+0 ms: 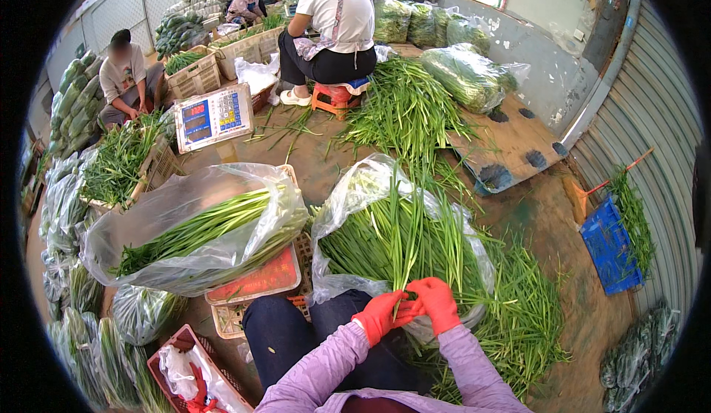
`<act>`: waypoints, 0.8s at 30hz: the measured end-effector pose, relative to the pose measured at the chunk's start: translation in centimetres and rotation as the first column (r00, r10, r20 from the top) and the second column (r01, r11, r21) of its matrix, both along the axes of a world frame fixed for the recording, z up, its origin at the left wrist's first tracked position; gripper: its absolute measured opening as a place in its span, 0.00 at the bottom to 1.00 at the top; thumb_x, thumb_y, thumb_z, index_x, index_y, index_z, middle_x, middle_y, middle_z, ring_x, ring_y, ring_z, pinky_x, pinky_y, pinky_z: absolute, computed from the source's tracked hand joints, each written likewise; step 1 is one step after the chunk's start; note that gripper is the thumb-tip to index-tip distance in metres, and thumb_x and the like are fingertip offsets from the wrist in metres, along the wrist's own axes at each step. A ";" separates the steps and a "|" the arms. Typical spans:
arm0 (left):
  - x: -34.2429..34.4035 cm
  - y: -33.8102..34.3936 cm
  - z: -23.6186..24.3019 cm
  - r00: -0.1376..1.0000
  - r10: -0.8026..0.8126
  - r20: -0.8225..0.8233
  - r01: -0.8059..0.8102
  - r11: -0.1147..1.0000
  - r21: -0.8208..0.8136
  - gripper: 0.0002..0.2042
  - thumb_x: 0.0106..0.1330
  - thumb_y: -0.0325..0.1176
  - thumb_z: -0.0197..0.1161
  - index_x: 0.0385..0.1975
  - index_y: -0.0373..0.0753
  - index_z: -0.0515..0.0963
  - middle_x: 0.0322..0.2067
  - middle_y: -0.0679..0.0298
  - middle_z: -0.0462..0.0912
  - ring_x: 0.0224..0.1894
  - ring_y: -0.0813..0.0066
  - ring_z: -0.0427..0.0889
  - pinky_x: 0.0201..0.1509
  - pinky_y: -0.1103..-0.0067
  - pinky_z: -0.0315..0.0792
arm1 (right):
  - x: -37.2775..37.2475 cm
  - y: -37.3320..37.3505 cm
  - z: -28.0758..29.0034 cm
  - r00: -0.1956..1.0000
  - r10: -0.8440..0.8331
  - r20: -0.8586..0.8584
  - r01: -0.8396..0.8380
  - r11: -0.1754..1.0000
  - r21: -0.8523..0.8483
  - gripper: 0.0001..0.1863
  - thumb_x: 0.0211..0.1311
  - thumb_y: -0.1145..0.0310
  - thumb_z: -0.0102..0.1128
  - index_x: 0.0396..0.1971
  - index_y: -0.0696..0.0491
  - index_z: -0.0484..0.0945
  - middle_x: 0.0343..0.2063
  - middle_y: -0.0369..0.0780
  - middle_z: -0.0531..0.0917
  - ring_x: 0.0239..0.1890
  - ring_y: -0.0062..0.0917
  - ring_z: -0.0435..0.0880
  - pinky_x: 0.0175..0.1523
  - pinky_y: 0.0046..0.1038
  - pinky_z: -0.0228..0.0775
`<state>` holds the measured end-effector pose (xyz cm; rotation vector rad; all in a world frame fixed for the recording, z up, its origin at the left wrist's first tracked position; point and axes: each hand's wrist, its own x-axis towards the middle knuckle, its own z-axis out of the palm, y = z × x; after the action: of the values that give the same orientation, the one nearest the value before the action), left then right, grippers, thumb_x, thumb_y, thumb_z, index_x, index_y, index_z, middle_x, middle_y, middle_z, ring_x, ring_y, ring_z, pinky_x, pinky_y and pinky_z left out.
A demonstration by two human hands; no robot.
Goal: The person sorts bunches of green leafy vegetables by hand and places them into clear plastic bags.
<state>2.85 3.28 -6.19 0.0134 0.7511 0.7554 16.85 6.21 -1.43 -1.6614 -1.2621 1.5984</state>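
Note:
My left hand [384,315], in a red rubber glove, is closed round the pale lower ends of a thin bunch of garlic chives [400,243]. My right hand [435,303], gloved alike, touches the left at the same stem ends, its fingers pinched together; exactly which stalks lie in its fingers is partly hidden. The bunch points away from me over an open clear plastic bag [337,287] full of long green chives. More loose chives [522,317] lie heaped to the right of the bag. My hands are just beyond my knees.
Left of me, a bag of chives [215,220] rests on a red-topped scale [259,276]. Its display panel [215,118] stands beyond. A red crate [181,354] sits lower left, a blue basket [611,246] at right. One person [337,21] sits ahead; others work farther left.

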 end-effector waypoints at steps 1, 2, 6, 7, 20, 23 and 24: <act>-0.3 -0.2 0.2 0.996 -0.037 -0.080 0.041 0.998 0.046 0.15 0.69 0.42 0.47 0.46 0.38 0.70 0.38 0.60 0.80 0.36 0.66 0.80 0.38 0.75 0.76 | -0.4 0.6 0.8 0.994 -0.106 -0.009 0.106 0.994 0.006 0.17 0.61 0.56 0.55 0.30 0.58 0.77 0.16 0.37 0.77 0.13 0.18 0.70 0.19 0.17 0.62; -0.6 -0.3 0.2 0.984 -0.071 -0.160 0.086 0.992 0.088 0.16 0.69 0.42 0.47 0.48 0.38 0.70 0.39 0.60 0.81 0.36 0.67 0.81 0.37 0.78 0.75 | -0.8 1.1 1.3 0.977 -0.211 -0.018 0.211 0.977 0.011 0.20 0.61 0.52 0.54 0.29 0.57 0.78 0.15 0.36 0.76 0.12 0.18 0.69 0.19 0.17 0.60; -0.6 -0.9 -0.3 0.972 -0.069 -0.226 0.105 0.983 0.148 0.16 0.69 0.42 0.47 0.48 0.39 0.70 0.40 0.60 0.81 0.35 0.70 0.81 0.35 0.79 0.74 | -0.9 4.3 -2.2 0.979 -0.203 -0.032 0.196 0.969 -0.149 0.28 0.58 0.42 0.51 0.31 0.56 0.78 0.12 0.36 0.75 0.11 0.17 0.66 0.18 0.19 0.58; -0.7 -1.0 -0.3 0.973 -0.069 -0.219 0.111 0.977 0.183 0.16 0.69 0.43 0.48 0.48 0.39 0.70 0.39 0.61 0.81 0.33 0.73 0.81 0.33 0.80 0.74 | -1.1 4.9 -2.8 0.981 -0.195 0.008 0.194 0.970 -0.148 0.29 0.57 0.39 0.51 0.32 0.55 0.78 0.11 0.36 0.74 0.10 0.17 0.66 0.18 0.20 0.58; 0.9 -1.7 2.1 0.842 0.133 -0.522 -0.001 0.970 0.245 0.08 0.66 0.34 0.54 0.39 0.38 0.71 0.26 0.60 0.81 0.17 0.75 0.77 0.17 0.80 0.68 | -1.6 3.8 -0.3 0.975 -0.204 0.087 0.180 0.957 0.228 0.21 0.63 0.54 0.49 0.31 0.61 0.73 0.23 0.41 0.79 0.13 0.21 0.75 0.16 0.23 0.64; 1.3 -1.7 2.9 0.815 0.132 -0.565 0.009 0.971 0.239 0.08 0.66 0.34 0.53 0.39 0.38 0.71 0.25 0.61 0.81 0.17 0.74 0.78 0.17 0.79 0.69 | -2.4 5.0 0.1 0.926 -0.232 0.297 0.069 0.879 0.472 0.24 0.59 0.49 0.53 0.35 0.59 0.74 0.25 0.42 0.80 0.19 0.28 0.78 0.23 0.31 0.69; 1.6 -1.8 2.6 0.816 0.128 -0.564 0.013 0.971 0.239 0.08 0.66 0.34 0.53 0.39 0.38 0.71 0.25 0.61 0.81 0.17 0.74 0.78 0.17 0.79 0.69 | -2.6 5.5 -0.2 0.842 -0.274 0.465 -0.104 0.763 0.638 0.26 0.57 0.46 0.55 0.37 0.58 0.74 0.25 0.42 0.80 0.23 0.31 0.79 0.26 0.34 0.70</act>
<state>4.42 1.46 -3.59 0.4562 1.2425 0.9080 14.24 11.68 -1.64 -1.6870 -1.7181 0.4899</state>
